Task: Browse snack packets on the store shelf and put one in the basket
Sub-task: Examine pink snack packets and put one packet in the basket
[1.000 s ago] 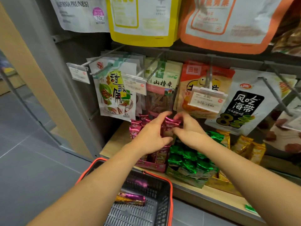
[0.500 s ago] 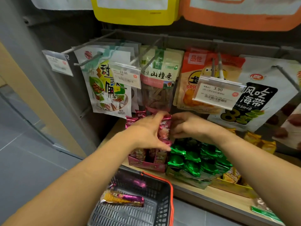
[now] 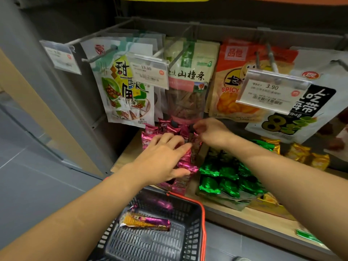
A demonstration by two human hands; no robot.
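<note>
Snack packets (image 3: 164,127), shiny pink foil, left hand (image 3: 160,162) fingers (image 3: 169,140) flat on them, right hand (image 3: 212,134) pinching one

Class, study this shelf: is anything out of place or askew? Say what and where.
A lone green packet lies at the front edge of the shelf, far right, apart from the heaped green packets. The pink packets by the left hand and right hand lean every way.

Hands moved apart. Left hand (image 3: 162,159) slid down, now lies flat on pink packets (image 3: 165,127), fingers straight. Right hand (image 3: 212,134) now alone at back of them, fingers curled. View tipped down, more basket (image 3: 203,232) shows.
</note>
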